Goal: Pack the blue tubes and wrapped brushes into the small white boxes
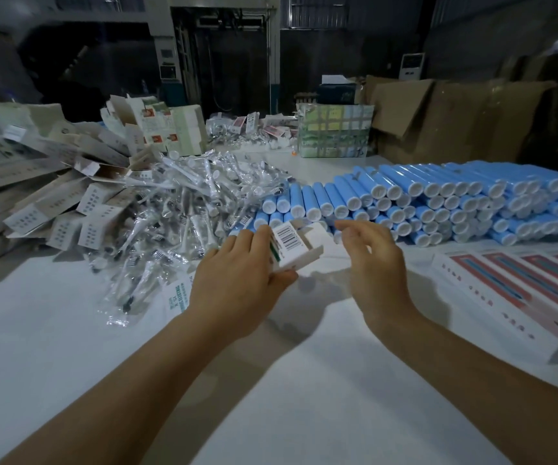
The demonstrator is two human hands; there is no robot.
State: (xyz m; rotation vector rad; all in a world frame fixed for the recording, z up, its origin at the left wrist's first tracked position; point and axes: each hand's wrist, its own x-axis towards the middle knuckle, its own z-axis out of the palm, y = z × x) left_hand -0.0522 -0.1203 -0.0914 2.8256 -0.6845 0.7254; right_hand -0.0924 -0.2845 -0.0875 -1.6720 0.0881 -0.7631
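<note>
Wrapped brushes (183, 209) left of tubes (438, 203).

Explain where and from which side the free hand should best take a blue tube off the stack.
Probably grip a top-row blue tube around its body just behind the white cap, coming from above with the right hand. The tubes lie flat, packed side by side with caps facing the person, so only the upper curve and cap end are exposed.

Blue tubes (438, 203) with white caps, a white box (299, 245) bearing a black barcode, on a white table (69, 347).
</note>
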